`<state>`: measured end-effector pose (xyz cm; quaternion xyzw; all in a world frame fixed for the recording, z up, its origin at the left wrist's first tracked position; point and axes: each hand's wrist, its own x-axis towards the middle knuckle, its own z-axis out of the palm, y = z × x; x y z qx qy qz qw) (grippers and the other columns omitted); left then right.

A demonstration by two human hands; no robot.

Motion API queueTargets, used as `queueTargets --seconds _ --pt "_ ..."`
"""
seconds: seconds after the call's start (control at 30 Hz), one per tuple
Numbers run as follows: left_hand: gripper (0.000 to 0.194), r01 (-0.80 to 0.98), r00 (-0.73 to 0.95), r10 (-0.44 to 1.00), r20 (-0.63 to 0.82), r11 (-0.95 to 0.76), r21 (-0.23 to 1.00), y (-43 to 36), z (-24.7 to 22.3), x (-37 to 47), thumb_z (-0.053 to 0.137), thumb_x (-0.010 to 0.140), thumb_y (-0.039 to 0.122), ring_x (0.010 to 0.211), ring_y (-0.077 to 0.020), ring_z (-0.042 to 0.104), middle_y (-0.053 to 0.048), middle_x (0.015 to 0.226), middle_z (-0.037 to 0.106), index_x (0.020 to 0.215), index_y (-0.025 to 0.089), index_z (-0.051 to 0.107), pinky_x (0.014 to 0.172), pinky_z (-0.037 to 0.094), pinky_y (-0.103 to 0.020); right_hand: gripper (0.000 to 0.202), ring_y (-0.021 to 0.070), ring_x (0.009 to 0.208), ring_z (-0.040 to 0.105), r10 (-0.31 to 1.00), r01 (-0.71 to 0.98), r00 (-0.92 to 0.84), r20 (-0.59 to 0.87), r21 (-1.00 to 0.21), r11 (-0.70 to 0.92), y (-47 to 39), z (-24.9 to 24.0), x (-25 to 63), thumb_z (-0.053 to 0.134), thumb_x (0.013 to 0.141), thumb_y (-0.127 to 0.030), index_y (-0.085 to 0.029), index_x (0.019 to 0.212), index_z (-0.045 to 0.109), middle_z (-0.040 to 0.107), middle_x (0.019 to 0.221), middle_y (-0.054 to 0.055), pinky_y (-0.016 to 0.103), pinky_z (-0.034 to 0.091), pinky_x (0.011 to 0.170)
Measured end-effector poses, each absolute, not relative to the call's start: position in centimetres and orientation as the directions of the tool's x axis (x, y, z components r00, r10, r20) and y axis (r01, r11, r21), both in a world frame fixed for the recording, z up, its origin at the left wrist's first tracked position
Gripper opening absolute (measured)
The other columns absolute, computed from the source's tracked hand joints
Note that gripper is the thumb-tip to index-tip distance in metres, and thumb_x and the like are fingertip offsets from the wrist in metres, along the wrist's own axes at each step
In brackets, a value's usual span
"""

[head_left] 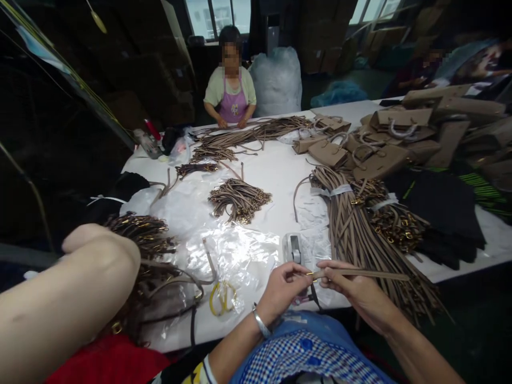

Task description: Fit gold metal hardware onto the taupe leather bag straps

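Note:
A brown leather strap (378,273) with a gold metal fitting at one end is held between my two hands, just above the near edge of the table. My left hand (282,290), a silver bracelet at its wrist, pinches the fitting end. Close beside it, my right hand (356,293) is closed on the strap, whose free end points right. Part of the fitting is hidden by my fingers. Just beyond my hands lies a grey and clear object (294,248) that I cannot identify. Yellow-handled scissors (223,297) rest on plastic film left of my left hand.
Bundled straps (356,229) lie right, near brown handbags (376,154) and black cloth (444,224). A smaller strap pile (240,198) sits mid-table. Another person's bare arm (80,282) reaches in from the left, over dark straps. Opposite, a person in a purple apron (232,101) handles straps.

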<state>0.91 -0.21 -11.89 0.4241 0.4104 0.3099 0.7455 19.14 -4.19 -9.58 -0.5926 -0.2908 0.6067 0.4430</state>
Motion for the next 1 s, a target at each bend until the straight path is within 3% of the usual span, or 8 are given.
queueTargets --seconds 0.2,0.37,0.6,0.73,0.83,0.93,1.0 --pt "0.039 -0.156 0.463 0.816 -0.345 0.458 0.875 -0.3 -11.9 0.8 0.079 0.068 0.043 0.066 -0.0124 0.058 -0.004 0.072 0.065 0.088 0.010 0.070 0.063 0.044 -0.023 0.037 0.0249 0.084 0.069 0.920 -0.015 0.105 -0.378 -0.925 -0.379 -4.0 -8.9 18.6 0.075 0.076 -0.047 -0.017 0.097 0.074 0.074 0.094 0.009 0.040 0.055 0.086" --pt "0.041 -0.156 0.450 0.825 -0.342 0.450 0.879 -0.4 -12.3 0.9 0.078 0.070 0.044 0.064 -0.0118 0.059 -0.004 0.070 0.066 0.089 0.009 0.069 0.063 0.045 -0.023 0.025 0.0257 0.098 0.065 0.986 0.306 -0.014 -0.167 -0.939 -0.154 -3.7 -8.1 18.8 0.066 0.085 -0.044 -0.021 0.089 0.075 0.071 0.099 0.007 0.036 0.052 0.090" --pt "0.027 -0.015 0.387 0.882 -0.269 0.298 0.954 -0.2 -11.0 0.8 0.079 0.068 0.029 0.069 -0.0137 0.061 -0.007 0.074 0.068 0.082 0.007 0.071 0.066 0.047 -0.023 0.014 0.0221 0.088 0.065 0.991 0.516 -0.110 0.079 -0.847 0.125 -4.1 -7.5 17.7 0.064 0.088 -0.032 -0.027 0.094 0.076 0.069 0.091 0.005 0.032 0.053 0.078" --pt "0.032 -0.075 0.464 0.851 -0.244 0.312 0.947 0.0 -10.7 0.3 0.076 0.074 0.032 0.081 -0.0183 0.066 -0.011 0.089 0.073 0.096 0.008 0.073 0.078 0.052 -0.029 0.018 0.0232 0.090 0.065 0.995 0.447 -0.102 -0.015 -0.894 0.032 -3.5 -7.6 18.3 0.064 0.088 -0.037 -0.024 0.091 0.076 0.069 0.093 0.007 0.033 0.054 0.079" --pt "0.044 -0.136 0.554 0.796 -0.242 0.373 0.918 0.2 -10.2 -0.3 0.077 0.073 0.034 0.088 -0.0211 0.068 -0.013 0.100 0.073 0.110 0.011 0.071 0.084 0.053 -0.034 0.021 0.0263 0.105 0.062 0.988 0.343 -0.098 -0.116 -0.936 -0.076 -2.9 -7.6 19.3 0.066 0.086 -0.041 -0.022 0.087 0.075 0.068 0.107 0.008 0.036 0.050 0.094" --pt "0.039 -0.159 0.546 0.826 -0.138 0.265 0.951 0.4 -9.5 -0.7 0.078 0.073 0.033 0.106 -0.0241 0.064 -0.013 0.115 0.068 0.107 0.015 0.073 0.094 0.050 -0.035 0.017 0.0303 0.120 0.055 0.979 0.188 -0.112 -0.170 -0.971 -0.147 -2.4 -7.4 19.8 0.073 0.081 -0.037 -0.021 0.086 0.072 0.063 0.125 0.009 0.043 0.042 0.105" --pt "0.036 -0.184 0.565 0.817 -0.112 0.257 0.949 0.5 -9.0 -0.8 0.077 0.075 0.033 0.106 -0.0232 0.064 -0.013 0.118 0.065 0.107 0.016 0.071 0.091 0.050 -0.033 0.017 0.0316 0.118 0.057 0.976 0.100 -0.115 -0.184 -0.980 -0.173 -2.1 -7.1 19.7 0.077 0.077 -0.035 -0.020 0.083 0.070 0.064 0.123 0.011 0.046 0.045 0.102"
